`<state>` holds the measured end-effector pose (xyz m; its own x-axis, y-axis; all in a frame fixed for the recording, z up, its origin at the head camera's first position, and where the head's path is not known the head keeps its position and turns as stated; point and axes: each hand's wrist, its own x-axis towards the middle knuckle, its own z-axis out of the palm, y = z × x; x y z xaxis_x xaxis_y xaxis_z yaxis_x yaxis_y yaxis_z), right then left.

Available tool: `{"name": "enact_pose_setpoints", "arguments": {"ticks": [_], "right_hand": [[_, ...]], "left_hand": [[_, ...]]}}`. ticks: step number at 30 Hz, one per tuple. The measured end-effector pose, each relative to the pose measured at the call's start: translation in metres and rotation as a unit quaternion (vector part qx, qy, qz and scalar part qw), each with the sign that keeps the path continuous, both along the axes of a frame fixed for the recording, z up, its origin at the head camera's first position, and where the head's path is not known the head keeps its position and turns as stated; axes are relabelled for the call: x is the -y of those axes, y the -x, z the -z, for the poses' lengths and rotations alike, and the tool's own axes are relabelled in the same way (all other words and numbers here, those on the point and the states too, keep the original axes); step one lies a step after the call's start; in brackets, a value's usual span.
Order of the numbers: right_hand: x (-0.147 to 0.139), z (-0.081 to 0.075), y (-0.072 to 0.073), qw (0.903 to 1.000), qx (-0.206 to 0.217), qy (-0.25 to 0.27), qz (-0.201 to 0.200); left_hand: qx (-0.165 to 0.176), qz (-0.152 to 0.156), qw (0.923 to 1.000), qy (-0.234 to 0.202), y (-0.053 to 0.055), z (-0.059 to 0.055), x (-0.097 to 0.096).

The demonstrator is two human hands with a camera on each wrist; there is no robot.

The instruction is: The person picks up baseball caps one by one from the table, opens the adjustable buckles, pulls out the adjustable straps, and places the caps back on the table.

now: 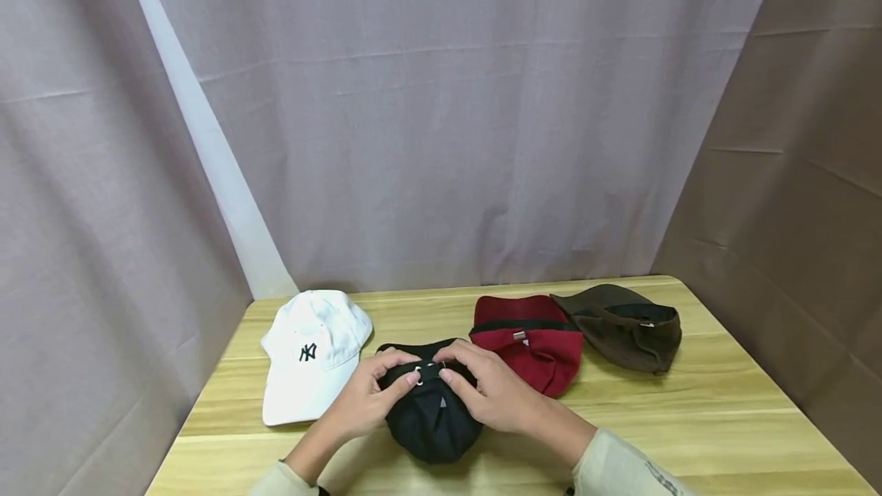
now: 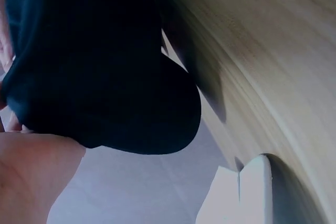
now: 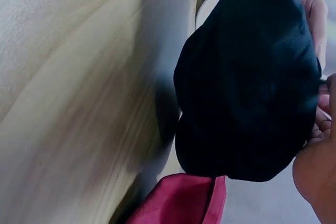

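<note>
A black cap [image 1: 434, 431] is between my two hands at the table's front middle, its back strap and metal buckle facing up. My left hand [image 1: 368, 396] pinches the strap on the buckle side with thumb and forefinger. On the other side, my right hand [image 1: 498, 389] grips the strap the same way, its fingertips close to the left ones. In the left wrist view the dark cap [image 2: 89, 66] hides most of the fingers. From the right wrist, the rounded crown [image 3: 247, 82] shows close over the wooden table, casting a shadow on it.
To the left lies a white cap [image 1: 310, 373] with a dark letter logo. A red cap [image 1: 537, 358] sits just beyond my right hand, and a brown cap [image 1: 634, 343] touches it farther right. Grey curtains [image 1: 468, 136] hang behind the wooden table [image 1: 717, 404].
</note>
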<state>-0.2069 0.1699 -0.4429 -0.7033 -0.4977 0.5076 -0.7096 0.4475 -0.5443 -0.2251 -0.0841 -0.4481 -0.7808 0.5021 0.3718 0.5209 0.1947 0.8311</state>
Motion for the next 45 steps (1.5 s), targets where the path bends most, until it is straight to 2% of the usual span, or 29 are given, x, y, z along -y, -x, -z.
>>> {"name": "enact_pose_setpoints", "arguments": {"ticks": [3,7,11,15,21,28,31,35,40,45], "right_hand": [[-0.001,0.0,0.0,0.9999,-0.001,-0.003,0.012],[-0.001,0.001,-0.001,0.9994,-0.025,-0.014,0.022],[0.003,0.001,-0.002,0.9981,-0.059,-0.009,0.017],[0.009,-0.003,-0.005,0.9974,-0.071,-0.009,0.012],[0.019,-0.014,-0.012,0.9968,-0.043,-0.052,0.042],[0.027,-0.025,-0.015,0.9897,0.025,-0.111,0.087],[0.028,-0.025,-0.014,0.9875,0.046,-0.115,0.098],[0.029,-0.024,-0.013,0.9862,0.064,-0.114,0.102],[0.03,-0.021,-0.012,0.9869,0.054,-0.113,0.102],[0.032,-0.018,-0.008,0.9872,0.028,-0.115,0.107]], "left_hand": [[0.015,0.0,0.9999,0.003,0.001,0.001,0.001],[0.027,-0.01,0.9996,0.003,0.002,0.003,0.0],[0.029,-0.014,0.9995,-0.004,0.001,0.006,-0.003],[0.023,-0.016,0.9996,-0.008,-0.004,0.009,-0.005],[-0.021,-0.018,0.9995,-0.015,-0.009,0.007,-0.007],[-0.09,-0.037,0.9953,-0.002,-0.009,0.009,-0.013],[-0.101,-0.054,0.9932,0.02,-0.008,0.01,-0.015],[-0.11,-0.069,0.9886,0.076,-0.007,0.008,-0.018],[-0.145,-0.084,0.976,0.139,-0.006,0.004,-0.022],[-0.184,-0.102,0.9668,0.145,-0.003,0.004,-0.027]]}}
